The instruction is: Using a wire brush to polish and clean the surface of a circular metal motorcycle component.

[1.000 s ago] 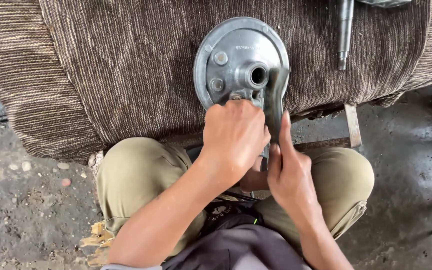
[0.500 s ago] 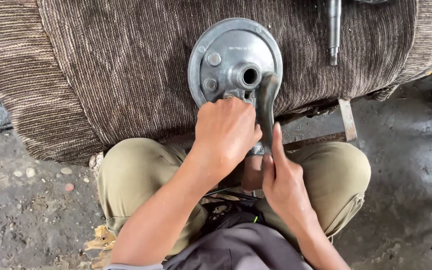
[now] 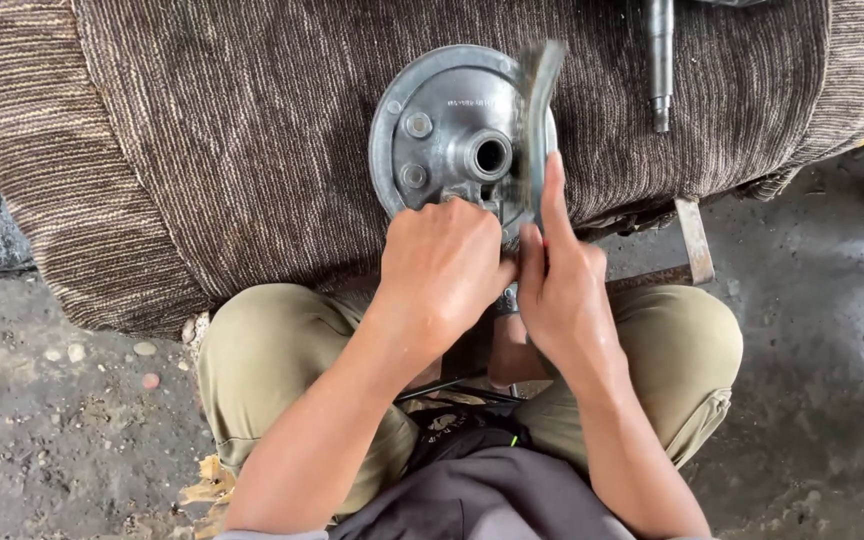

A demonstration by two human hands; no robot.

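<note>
Gripping low on a curved grey strip, the right hand has its fingers closed around the strip's lower end, with the forefinger laid straight up along it toward the top of the frame. The strip is blurred; its long axis runs nearly vertical in the picture, rising from the fingers at the centre to just above the upper right rim of the round metal plate, bowing slightly as it goes. It lies across the plate's right edge, just right of the hub hole.

The left hand is curled into a closed fist at the plate's lower edge, touching or covering the part below the hub; what the fingers clasp there is hidden by the hand's back. The two hands sit side by side, knuckles nearly touching, with the right one nearer the strip and the left one nearer the hub.

The plate lies flat on a brown ribbed cloth that fills the upper half of the frame. A steel shaft lies on the cloth at upper right, well apart from the hands. Below, the person's knees in khaki trousers frame the hands, over a bare concrete floor.
</note>
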